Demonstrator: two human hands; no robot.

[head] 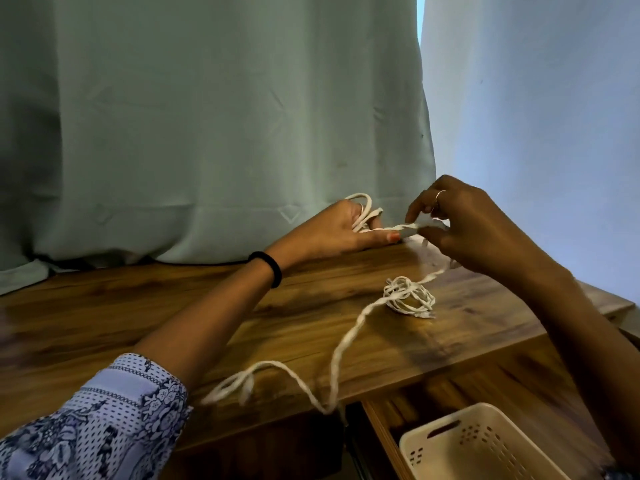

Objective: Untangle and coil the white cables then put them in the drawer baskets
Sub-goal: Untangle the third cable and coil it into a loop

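Note:
A white cable (349, 336) trails in long loops across the wooden table (138, 306), down to its front edge. Several turns of it are wound round the fingers of my left hand (341, 228), which is raised near the curtain. My right hand (474, 226) pinches the same cable just right of the left hand, and the strand runs taut between the two. A second white cable lies in a tangled bundle (408, 296) on the table below my hands. A cream plastic basket (485, 445) sits in the open drawer at the lower right.
A grey-green curtain (207, 116) hangs behind the table, its hem on the tabletop. A pale wall (536, 116) stands at the right. The open wooden drawer (467, 386) juts out under the table's right front edge.

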